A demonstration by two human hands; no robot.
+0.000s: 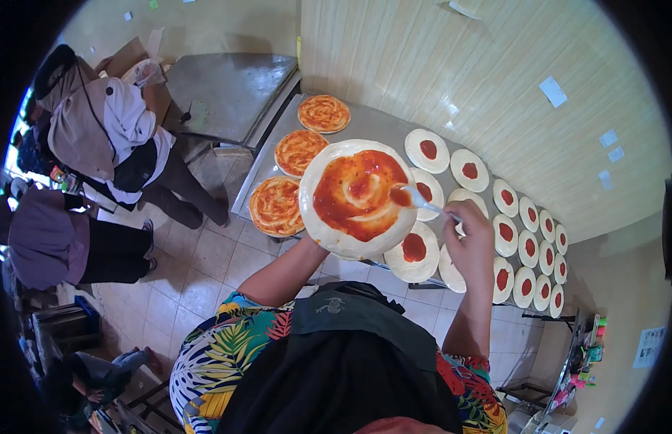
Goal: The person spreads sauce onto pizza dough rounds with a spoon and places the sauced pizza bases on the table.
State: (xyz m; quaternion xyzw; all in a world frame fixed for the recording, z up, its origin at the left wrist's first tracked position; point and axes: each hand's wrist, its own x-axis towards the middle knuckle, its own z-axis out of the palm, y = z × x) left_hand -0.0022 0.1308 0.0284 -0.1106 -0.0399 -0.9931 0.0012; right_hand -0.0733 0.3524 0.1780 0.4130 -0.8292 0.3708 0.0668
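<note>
A round pizza base point(320, 226) is held up above the table, with red sauce point(350, 217) spread over its middle and a pale rim left bare. My left hand point(311, 249) supports it from below; the fingers are hidden under the dough. In my right hand point(471, 237), closed around the handle, is a spoon point(425, 204) whose sauce-coated bowl touches the sauce on the right side of the base. Left of it, several sauced bases point(278, 206) lie on the metal table point(252, 173). On the right, bases with a single sauce blob point(414, 249) lie in rows.
The table runs along a panelled wall point(451, 94). Another metal-topped table point(231, 90) stands at the back left. Two people point(108, 137) stand at the left, and part of another person point(97, 376) shows lower left. A shelf with colourful items point(585, 362) is at the right.
</note>
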